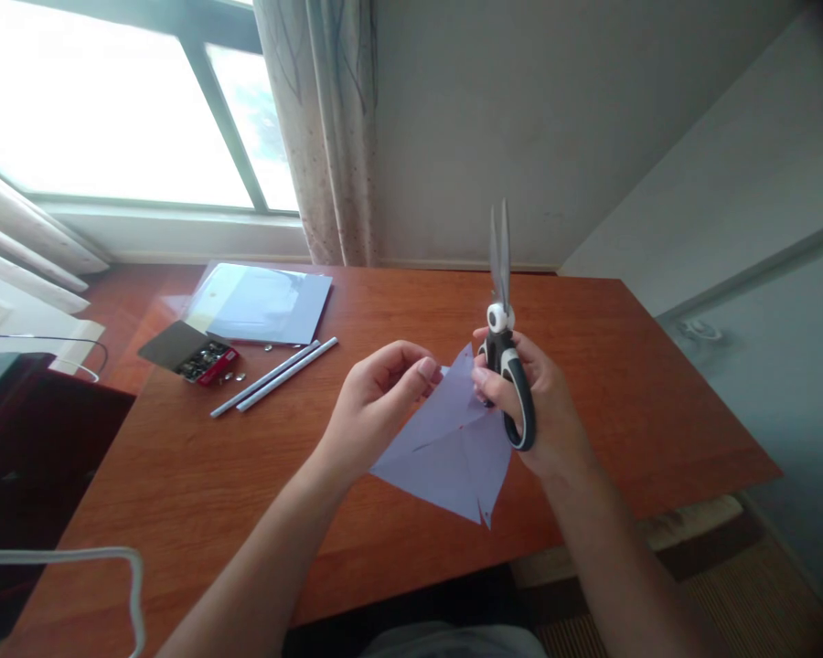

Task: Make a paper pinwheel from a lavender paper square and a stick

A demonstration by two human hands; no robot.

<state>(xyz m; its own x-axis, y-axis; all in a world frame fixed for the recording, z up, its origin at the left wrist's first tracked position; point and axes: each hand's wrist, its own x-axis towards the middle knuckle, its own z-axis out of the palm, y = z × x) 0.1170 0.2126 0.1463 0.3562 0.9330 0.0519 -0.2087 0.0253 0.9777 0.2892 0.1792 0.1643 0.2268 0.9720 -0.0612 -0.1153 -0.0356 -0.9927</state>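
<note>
White cable: nearest, bending over the table's (576, 521) lower left corner.
Paper: the pale purple sheet (453, 452) is between the two hands, its top corner at the right thumb, its creased body sloping down toward the person; a slit cuts into the bottom corner.
Left hand: (388, 388) thumb and fingers drawn together at the sheet's upper left edge; I cannot tell whether they pinch it.
Right hand: (539, 393) fingers closed around the scissors (500, 319), with the thumb at the sheet's upper right edge.
Scissors: upright, blades pointing up and slightly parted, above and right of the sheet's top corner.
Tubes: two slim pale tubes (286, 375) lie side by side, left of the left hand.
Box: a small red box (209, 361), flap raised, small shiny pieces inside and beside it.
Folder: a clear folder (264, 303) near the table's far edge.
Behind: curtain (329, 137) and bright window (110, 110).
</note>
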